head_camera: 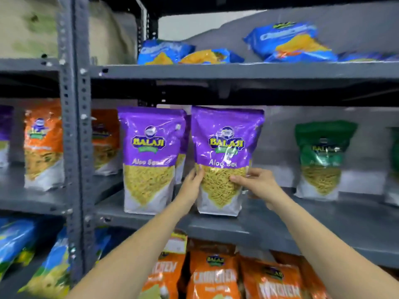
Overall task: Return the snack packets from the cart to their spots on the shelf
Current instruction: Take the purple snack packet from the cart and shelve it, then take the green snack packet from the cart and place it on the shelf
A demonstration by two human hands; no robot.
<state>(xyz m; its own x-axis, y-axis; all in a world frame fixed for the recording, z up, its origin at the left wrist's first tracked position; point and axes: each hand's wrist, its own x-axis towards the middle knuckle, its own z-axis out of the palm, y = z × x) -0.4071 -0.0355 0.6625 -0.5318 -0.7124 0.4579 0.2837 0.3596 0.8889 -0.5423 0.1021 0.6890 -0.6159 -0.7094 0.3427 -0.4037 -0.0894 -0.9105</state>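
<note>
Both hands, left hand (192,184) and right hand (257,182), grip the purple packet (224,156) between them on the shelf (302,223). Released carelessly, it may tip forward, or knock over the neighbouring packet (151,160) just beyond the left hand.

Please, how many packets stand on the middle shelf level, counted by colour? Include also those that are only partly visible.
Purple packets: 4 (one held between the left hand and the right hand, one mostly hidden behind, one cut by the left edge)
Orange packets: 2
Green packets: 2 (one cut by the right edge)
Total: 8
</note>
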